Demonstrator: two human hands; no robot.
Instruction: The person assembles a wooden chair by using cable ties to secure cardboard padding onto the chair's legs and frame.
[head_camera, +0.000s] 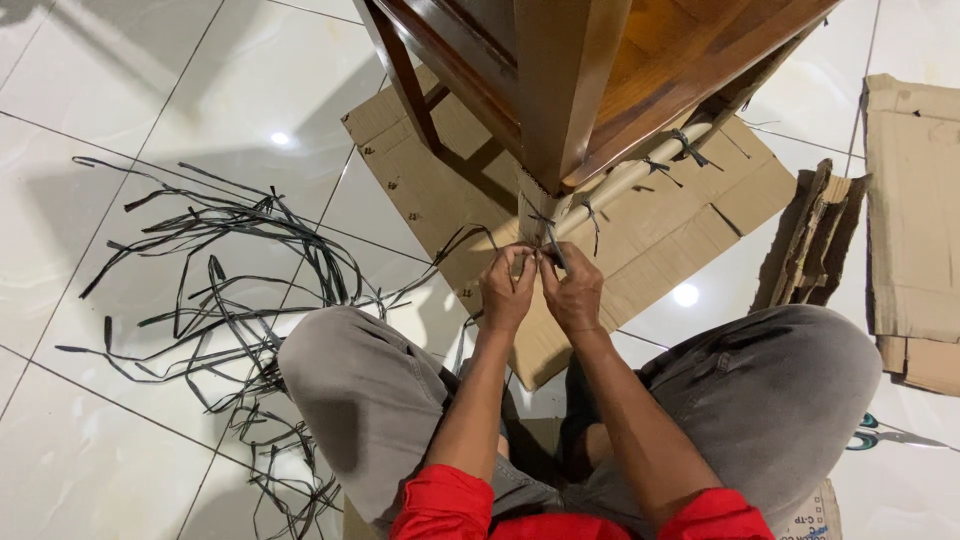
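We see the left hand (507, 290) and the right hand (572, 292) side by side at picture centre, the fingers of both pinched narrowly on a black strap (549, 238) tied round the cardboard-wrapped table leg (543, 205). The leg's long axis runs from 6 o'clock up toward 12 o'clock. About 3 more ties bind the cardboard tube (640, 178), which points toward 2 o'clock, and loose black straps (240, 260) lie at 9 o'clock.

Loose black straps (220, 280) heaped on white tiled floor (90, 90) | stacked cardboard pieces (912, 230) at right | green-handled scissors (885, 437) beside knee
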